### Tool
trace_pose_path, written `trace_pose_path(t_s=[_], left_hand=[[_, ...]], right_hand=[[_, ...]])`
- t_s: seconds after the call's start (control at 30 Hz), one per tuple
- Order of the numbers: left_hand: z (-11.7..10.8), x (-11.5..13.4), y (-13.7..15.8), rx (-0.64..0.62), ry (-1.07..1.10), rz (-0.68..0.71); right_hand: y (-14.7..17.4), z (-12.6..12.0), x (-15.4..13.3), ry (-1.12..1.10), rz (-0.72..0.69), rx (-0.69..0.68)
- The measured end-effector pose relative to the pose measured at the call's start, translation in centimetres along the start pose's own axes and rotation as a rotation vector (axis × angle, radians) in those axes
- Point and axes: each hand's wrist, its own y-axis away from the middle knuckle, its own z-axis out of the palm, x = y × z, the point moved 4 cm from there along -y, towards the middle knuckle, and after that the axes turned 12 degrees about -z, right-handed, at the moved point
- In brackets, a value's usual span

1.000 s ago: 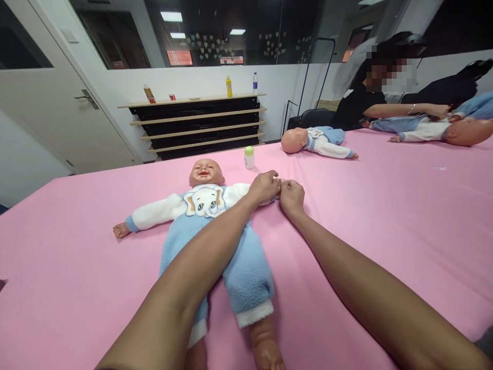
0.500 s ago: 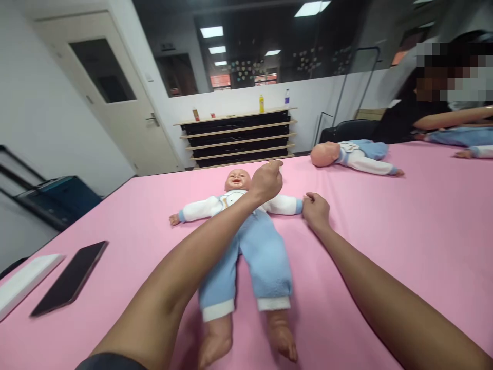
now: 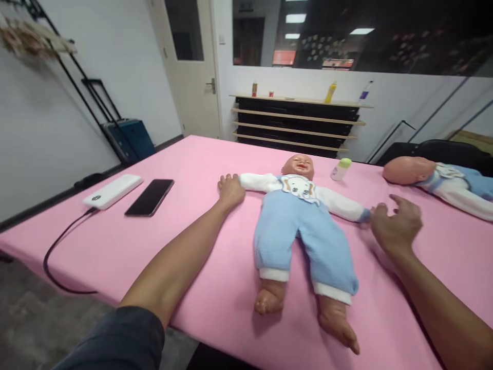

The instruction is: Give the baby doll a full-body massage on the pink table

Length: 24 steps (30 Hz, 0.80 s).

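A baby doll (image 3: 298, 221) lies on its back on the pink-covered table, head away from me. It wears light blue trousers with bib and a white-sleeved top with an elephant face. My left hand (image 3: 231, 191) is closed over the doll's hand at the left sleeve's end, hiding it. By the blue cuff of the other sleeve is my right hand (image 3: 398, 226), fingers apart and slightly blurred. Its thumb is close to that doll hand; I cannot tell whether they touch. Beyond that sleeve stands a small white bottle with a green cap (image 3: 341, 169).
A second doll (image 3: 410, 171) lies at the right. On the left are a dark phone (image 3: 150, 198) and a white power bank (image 3: 113, 191) with a black cable (image 3: 57, 252). Behind the table are a shelf (image 3: 296, 115) with bottles and a blue suitcase (image 3: 133, 139).
My view has swung left. My left hand has moved from above the doll's chest to its hand at the left sleeve. My right hand's fingers have spread by the other sleeve.
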Motion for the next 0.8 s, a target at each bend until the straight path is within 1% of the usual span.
trace_pose_path(t_s=[0.07,0.13,0.2,0.23,0.27,0.3,0.37,0.4,0.43,0.47,0.53,0.57,0.6,0.67,0.7,0.77,0.8], left_hand=[[0.5,-0.3,-0.6,-0.01,0.101,0.0],[0.7,-0.3,-1.2,-0.001,0.215,0.023],[0.7,-0.4,-1.5,0.011,0.315,0.03],[0.6,-0.5,-1.6,0.017,0.36,0.025],[0.5,-0.6,-1.7,0.024,0.404,0.016],[0.4,-0.8,-1.9,0.032,0.452,0.005],[0.3,-1.0,-2.2,0.037,0.558,-0.021],[0.2,-1.1,-2.4,0.034,0.615,-0.03],[0.3,-1.1,-2.7,0.031,0.674,-0.039],[0.3,-1.2,-2.9,0.028,0.735,-0.045],[0.6,-1.4,-3.5,0.013,0.875,-0.086],[0.8,-1.5,-3.7,-0.005,0.952,-0.132],[1.2,-1.7,-3.9,-0.036,1.03,-0.189],[2.1,-1.7,-4.2,-0.126,1.165,-0.293],[2.4,-1.6,-4.3,-0.175,1.219,-0.315],[2.8,-1.0,-4.3,-0.247,1.307,-0.281],[2.8,-0.8,-4.2,-0.26,1.343,-0.245]], right_hand=[[-0.6,-1.2,-4.3,-0.041,-0.191,0.014],[-1.1,-1.7,-9.2,-0.09,-0.315,-0.014],[-1.6,-1.0,-14.8,-0.15,-0.424,-0.079],[-1.9,-0.2,-17.9,-0.203,-0.489,-0.114],[-2.2,1.1,-20.9,-0.273,-0.556,-0.161],[-2.5,2.9,-23.8,-0.35,-0.617,-0.241],[-2.6,7.7,-28.9,-0.502,-0.719,-0.438],[-2.3,10.3,-30.8,-0.575,-0.732,-0.528],[-1.9,13.0,-32.3,-0.648,-0.708,-0.617],[-1.2,15.6,-33.3,-0.725,-0.652,-0.703],[0.7,20.0,-34.2,-0.814,-0.543,-0.852],[1.8,21.7,-34.1,-0.83,-0.493,-0.932],[2.8,23.0,-33.8,-0.854,-0.448,-0.983],[4.3,24.5,-32.7,-0.929,-0.349,-0.995],[4.7,24.8,-32.2,-0.988,-0.292,-0.977],[5.3,25.1,-31.2,-1.119,-0.165,-0.949],[5.4,25.2,-30.9,-1.174,-0.11,-0.948]])
